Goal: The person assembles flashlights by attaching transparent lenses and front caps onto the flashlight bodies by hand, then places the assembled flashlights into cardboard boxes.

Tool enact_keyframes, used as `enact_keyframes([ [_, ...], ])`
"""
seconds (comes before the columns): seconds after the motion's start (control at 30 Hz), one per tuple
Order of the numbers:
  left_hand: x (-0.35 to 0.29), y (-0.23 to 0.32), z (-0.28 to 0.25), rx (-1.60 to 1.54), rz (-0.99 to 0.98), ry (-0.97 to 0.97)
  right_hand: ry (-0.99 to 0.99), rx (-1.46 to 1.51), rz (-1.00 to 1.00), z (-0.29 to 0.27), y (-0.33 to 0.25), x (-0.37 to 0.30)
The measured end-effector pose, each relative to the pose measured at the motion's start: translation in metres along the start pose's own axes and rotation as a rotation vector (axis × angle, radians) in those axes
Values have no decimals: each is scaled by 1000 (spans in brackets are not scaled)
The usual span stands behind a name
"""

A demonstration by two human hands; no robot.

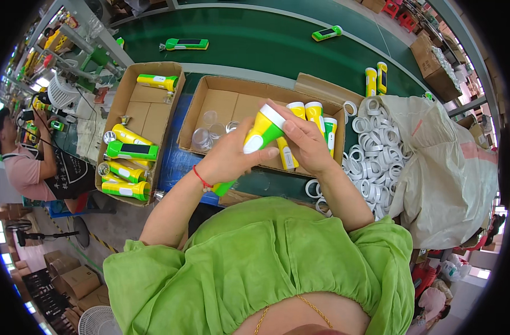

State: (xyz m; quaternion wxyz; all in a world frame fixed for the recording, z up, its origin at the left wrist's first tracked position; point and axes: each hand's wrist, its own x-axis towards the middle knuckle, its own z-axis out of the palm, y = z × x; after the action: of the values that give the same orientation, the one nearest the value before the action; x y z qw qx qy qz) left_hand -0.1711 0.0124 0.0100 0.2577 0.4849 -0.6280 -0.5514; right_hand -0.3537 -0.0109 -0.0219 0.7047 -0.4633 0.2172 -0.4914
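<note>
A yellow and green flashlight [263,129] with a white ring around its head is held tilted in front of me, head up and to the right. My left hand [226,152] is wrapped round its body, the thumb lying along it. My right hand [309,142] grips the white ring at the head end. Beneath my hands is a shallow cardboard box [238,100] with a yellow flashlight [287,153], several more white-ringed flashlights at its right end, and clear round lenses [201,138] at its left.
A cardboard box [168,106] of ringless flashlights stands to the left. White rings [372,162] spill from a pale woven sack [442,173] on the right. Flashlights, one of them green [187,44], lie on the green conveyor belt [249,42] behind. A co-worker [32,162] sits far left.
</note>
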Motion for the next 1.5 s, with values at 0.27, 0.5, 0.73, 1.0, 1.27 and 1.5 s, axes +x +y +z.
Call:
enact_keyframes([
  [0.27,9,-21,14,388,223,297,191,-277,68,1,9,3],
  [0.5,1,-3,4,-219,-54,-168,-110,-50,-55,-9,9,-1],
  [0.73,7,-13,26,670,75,354,273,-143,14,0,18,4],
  [1.0,-5,-15,16,220,352,215,-57,-178,-112,-7,8,-1],
  [1.27,-1,-26,24,843,73,298,396,-316,33,5,51,-3],
  [1.5,-1,-18,3,550,166,314,-2,-145,-13,-2,14,6],
])
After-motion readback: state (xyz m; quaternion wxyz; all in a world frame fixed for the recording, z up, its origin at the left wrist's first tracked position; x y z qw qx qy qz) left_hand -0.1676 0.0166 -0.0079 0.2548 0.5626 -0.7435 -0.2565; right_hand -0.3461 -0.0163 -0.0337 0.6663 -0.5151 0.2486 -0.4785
